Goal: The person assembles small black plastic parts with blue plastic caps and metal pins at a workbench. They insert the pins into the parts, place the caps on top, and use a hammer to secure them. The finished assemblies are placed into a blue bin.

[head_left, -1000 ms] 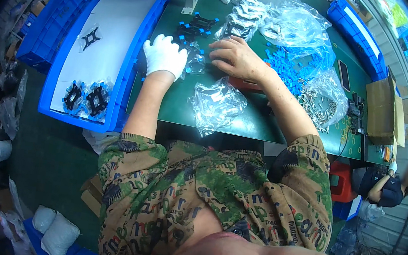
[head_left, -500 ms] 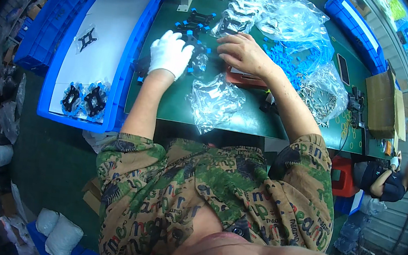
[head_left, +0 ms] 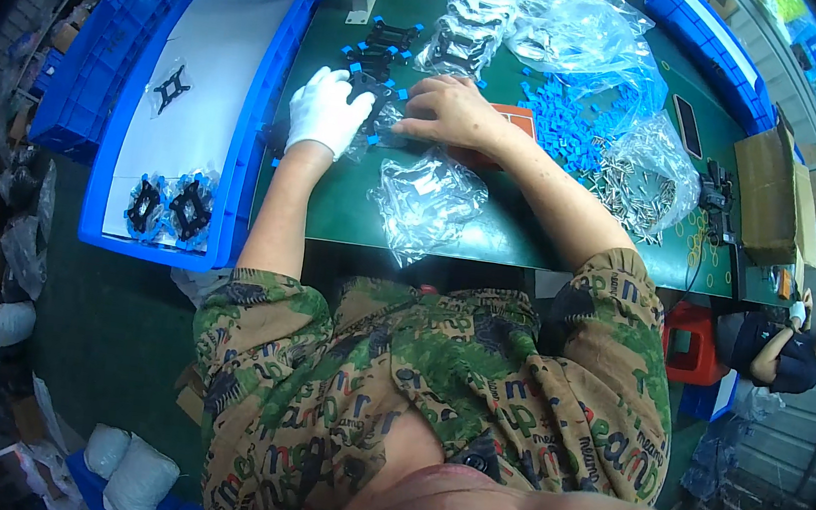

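My left hand point(head_left: 328, 117), in a white glove, lies over a black X-shaped bracket point(head_left: 374, 90) with blue end pieces, its fingers bent round the near left part. From the right, my bare right hand point(head_left: 455, 111) reaches to the same bracket. Its fingers are curled together at the bracket's right side, and what they pinch is hidden. More black brackets with blue ends point(head_left: 393, 37) lie just beyond. A crumpled clear plastic bag point(head_left: 426, 202) rests on the green table nearer to me. Under my right wrist an orange-red box point(head_left: 519, 117) is partly covered.
Left of the table, a blue crate point(head_left: 229, 149) lined with white holds several bagged brackets. Small blue pieces point(head_left: 570, 117), metal screws point(head_left: 636, 195) in clear plastic, bagged brackets point(head_left: 468, 35) and a phone point(head_left: 687, 126) lie on the table. Another person point(head_left: 779, 353) sits at the right.
My right hand has moved left and slightly nearer to me, up to the bracket, uncovering part of the orange-red box. My left hand has shifted slightly left and its fingers have bent.
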`<state>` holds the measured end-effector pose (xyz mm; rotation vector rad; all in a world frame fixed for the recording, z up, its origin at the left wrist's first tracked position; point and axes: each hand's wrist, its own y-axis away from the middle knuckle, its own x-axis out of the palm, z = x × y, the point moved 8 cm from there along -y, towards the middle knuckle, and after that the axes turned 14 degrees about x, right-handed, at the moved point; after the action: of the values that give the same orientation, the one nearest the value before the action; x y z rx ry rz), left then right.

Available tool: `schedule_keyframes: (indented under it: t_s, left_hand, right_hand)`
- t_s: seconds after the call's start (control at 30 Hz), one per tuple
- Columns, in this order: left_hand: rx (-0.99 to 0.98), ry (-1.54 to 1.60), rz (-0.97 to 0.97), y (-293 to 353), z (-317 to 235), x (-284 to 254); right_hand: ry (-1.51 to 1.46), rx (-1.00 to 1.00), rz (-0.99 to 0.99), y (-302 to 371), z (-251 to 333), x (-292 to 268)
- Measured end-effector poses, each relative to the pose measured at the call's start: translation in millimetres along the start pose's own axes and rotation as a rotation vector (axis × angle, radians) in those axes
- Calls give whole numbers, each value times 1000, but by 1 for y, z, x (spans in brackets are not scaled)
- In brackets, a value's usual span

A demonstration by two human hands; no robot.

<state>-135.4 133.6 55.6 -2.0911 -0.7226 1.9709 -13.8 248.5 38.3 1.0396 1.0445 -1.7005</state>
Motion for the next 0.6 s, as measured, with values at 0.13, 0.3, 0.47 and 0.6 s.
schedule_keyframes:
  t_s: [0.13, 0.3, 0.47, 0.6]
  left_hand:
    - [18, -9, -36, 1, -1, -3]
    - [-66, -13, -80, 4, 16, -10]
    - [-99, -4, -178, 9, 43, -28]
    - [-63, -25, -102, 4, 28, -35]
  right_hand:
    - [-56, -3, 43, -7, -3, 18]
    - [-197, -13, -13, -7, -4, 13]
    - [-167, -3, -21, -7, -4, 13]
    - [-164, 17, -16, -9, -7, 12]
